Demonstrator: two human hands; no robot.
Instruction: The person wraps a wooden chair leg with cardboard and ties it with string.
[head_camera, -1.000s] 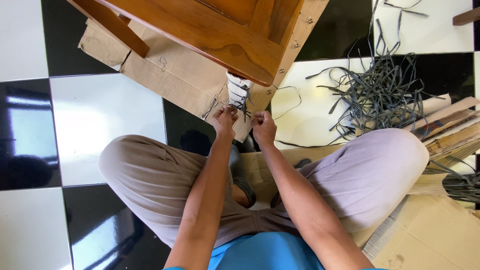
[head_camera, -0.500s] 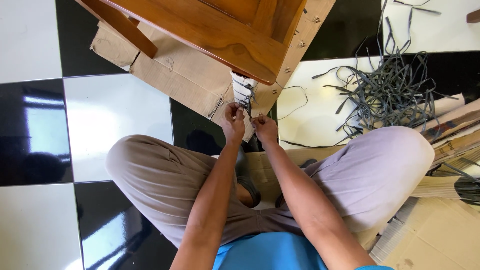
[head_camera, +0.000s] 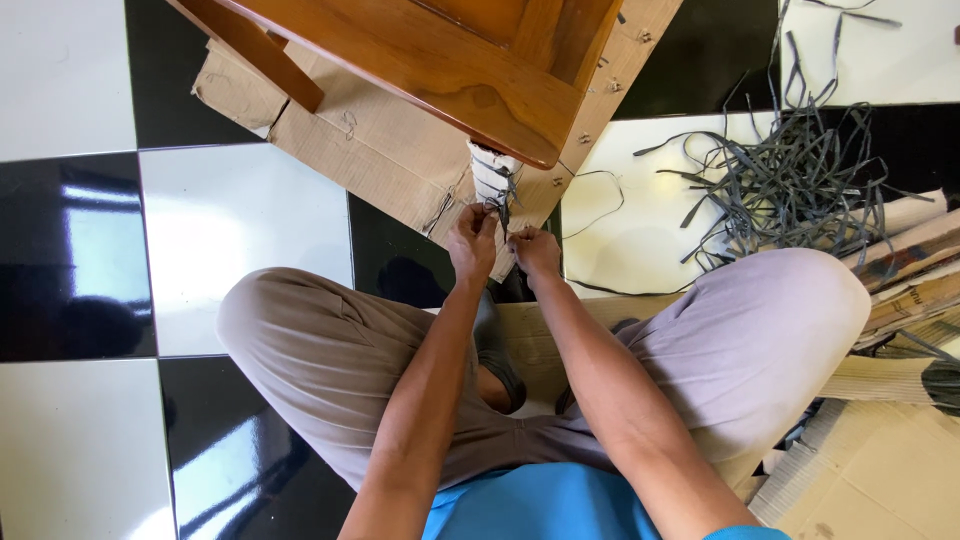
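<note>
Wrapped leg (head_camera: 492, 175) (cardboard (head_camera: 370, 150) beneath) on checkered floor (head_camera: 240, 230).

I sit cross-legged with both bare forearms stretched forward between my knees. My left hand (head_camera: 472, 232) has its fingers curled in a pinch, knuckles up. My right hand (head_camera: 537, 250) sits just beside it, fingers likewise bent and closed, the two nearly touching.

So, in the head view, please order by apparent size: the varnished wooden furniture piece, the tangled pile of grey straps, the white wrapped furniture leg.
1. Varnished wooden furniture piece, largest, though partly cut off.
2. Tangled pile of grey straps.
3. White wrapped furniture leg, smallest; the left hand and right hand touch it.
</note>
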